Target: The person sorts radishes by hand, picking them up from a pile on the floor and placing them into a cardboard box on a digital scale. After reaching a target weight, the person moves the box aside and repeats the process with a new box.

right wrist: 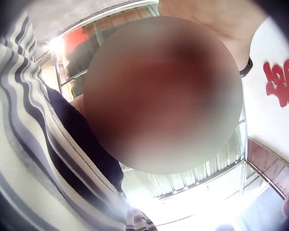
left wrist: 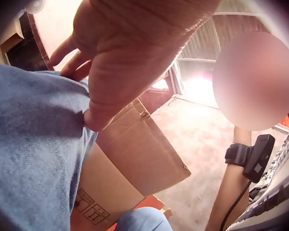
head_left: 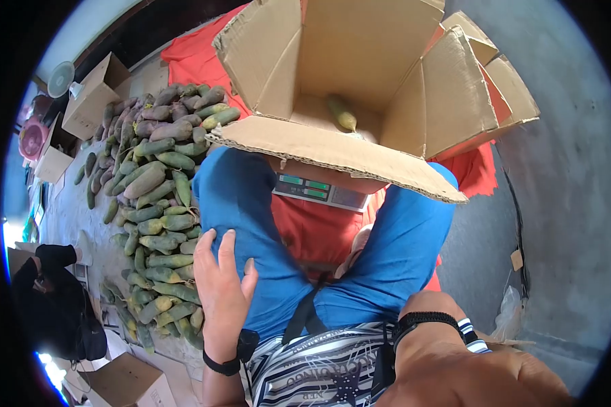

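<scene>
My left hand (head_left: 223, 292) is held over the left thigh of the blue trousers (head_left: 234, 210), its fingers loosely spread and holding nothing. In the left wrist view the same hand (left wrist: 130, 53) overlaps the trouser leg. Close below the head camera, my right hand (head_left: 482, 380) is raised with its back showing; its fingers are out of sight there, and a blur covers much of the right wrist view. In front of the knees stands an open cardboard box (head_left: 366, 47) with one green radish (head_left: 341, 113) on its bottom. A digital scale (head_left: 319, 190) shows beneath the box's front flap.
To the left lies a large pile of green and purplish radishes (head_left: 159, 180) on the floor. Other cardboard boxes (head_left: 91, 102) stand behind it, with an open carton (head_left: 125, 380) at bottom left. Red cloth (head_left: 305, 230) is spread under the scale. A plastic bag (head_left: 508, 315) lies at right.
</scene>
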The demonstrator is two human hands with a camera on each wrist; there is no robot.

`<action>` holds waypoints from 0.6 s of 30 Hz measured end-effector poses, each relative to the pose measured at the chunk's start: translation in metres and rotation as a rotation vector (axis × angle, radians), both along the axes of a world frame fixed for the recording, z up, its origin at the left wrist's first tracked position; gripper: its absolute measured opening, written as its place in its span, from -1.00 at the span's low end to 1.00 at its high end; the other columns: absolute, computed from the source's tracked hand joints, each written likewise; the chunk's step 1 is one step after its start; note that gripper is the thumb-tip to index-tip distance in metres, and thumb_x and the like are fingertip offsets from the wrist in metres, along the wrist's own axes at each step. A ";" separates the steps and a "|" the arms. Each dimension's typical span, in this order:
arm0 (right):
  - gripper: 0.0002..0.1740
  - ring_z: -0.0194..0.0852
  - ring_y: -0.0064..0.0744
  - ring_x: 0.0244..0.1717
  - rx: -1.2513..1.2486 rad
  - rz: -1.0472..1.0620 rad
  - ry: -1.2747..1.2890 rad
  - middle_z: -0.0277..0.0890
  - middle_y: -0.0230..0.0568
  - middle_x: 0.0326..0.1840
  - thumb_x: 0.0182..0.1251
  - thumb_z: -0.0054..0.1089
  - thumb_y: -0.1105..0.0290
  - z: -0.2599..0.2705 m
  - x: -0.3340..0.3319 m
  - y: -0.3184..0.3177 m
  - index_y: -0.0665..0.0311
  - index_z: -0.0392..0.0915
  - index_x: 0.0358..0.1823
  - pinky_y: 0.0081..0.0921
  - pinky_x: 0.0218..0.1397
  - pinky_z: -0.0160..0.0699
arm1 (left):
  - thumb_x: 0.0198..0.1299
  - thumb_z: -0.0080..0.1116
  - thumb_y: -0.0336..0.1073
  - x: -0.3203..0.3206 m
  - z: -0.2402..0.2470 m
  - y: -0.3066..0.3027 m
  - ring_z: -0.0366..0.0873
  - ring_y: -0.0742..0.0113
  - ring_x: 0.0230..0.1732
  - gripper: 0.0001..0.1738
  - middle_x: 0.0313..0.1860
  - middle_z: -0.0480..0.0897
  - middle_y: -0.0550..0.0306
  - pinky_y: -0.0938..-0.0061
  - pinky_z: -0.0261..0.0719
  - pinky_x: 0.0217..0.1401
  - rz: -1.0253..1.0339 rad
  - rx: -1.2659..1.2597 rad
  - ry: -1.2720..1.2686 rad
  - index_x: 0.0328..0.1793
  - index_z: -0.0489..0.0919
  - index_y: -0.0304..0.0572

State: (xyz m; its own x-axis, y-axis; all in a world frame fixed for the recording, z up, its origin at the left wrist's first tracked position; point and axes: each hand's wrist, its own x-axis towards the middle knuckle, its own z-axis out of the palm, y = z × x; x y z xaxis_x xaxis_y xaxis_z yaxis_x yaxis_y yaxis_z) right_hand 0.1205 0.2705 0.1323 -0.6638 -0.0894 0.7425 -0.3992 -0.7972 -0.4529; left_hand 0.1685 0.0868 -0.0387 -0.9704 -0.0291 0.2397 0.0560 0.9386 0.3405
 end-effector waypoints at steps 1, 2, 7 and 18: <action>-0.76 0.52 -0.37 -0.11 -0.007 0.005 0.002 0.58 -0.20 -0.10 0.19 0.22 0.50 0.004 0.004 0.003 0.35 0.62 -0.10 -0.41 -0.04 0.50 | 0.01 0.26 -0.43 0.000 -0.001 0.000 0.31 -0.27 0.22 -0.38 0.22 0.31 -0.32 0.08 0.31 0.27 0.002 0.004 -0.004 0.25 0.36 -0.27; -0.76 0.52 -0.38 -0.11 -0.014 0.008 0.001 0.58 -0.20 -0.10 0.19 0.23 0.50 0.001 -0.001 -0.003 0.35 0.62 -0.10 -0.41 -0.04 0.50 | 0.01 0.26 -0.43 0.000 0.000 0.000 0.31 -0.27 0.22 -0.38 0.22 0.31 -0.32 0.08 0.31 0.27 0.006 0.003 -0.006 0.25 0.36 -0.27; -0.75 0.52 -0.39 -0.10 -0.043 0.011 0.009 0.58 -0.22 -0.09 0.19 0.24 0.50 0.006 0.012 0.019 0.33 0.62 -0.09 -0.42 -0.03 0.49 | 0.00 0.26 -0.43 0.001 0.000 0.000 0.30 -0.26 0.22 -0.38 0.22 0.31 -0.30 0.08 0.30 0.27 0.013 -0.004 -0.017 0.25 0.36 -0.27; -0.74 0.50 -0.43 -0.07 -0.149 0.118 0.038 0.58 -0.26 -0.08 0.18 0.28 0.51 0.010 0.039 0.045 0.29 0.63 -0.07 -0.44 0.00 0.48 | -0.02 0.28 -0.43 0.002 -0.004 -0.004 0.31 -0.24 0.21 -0.37 0.22 0.31 -0.28 0.09 0.33 0.26 0.009 -0.005 0.016 0.24 0.37 -0.29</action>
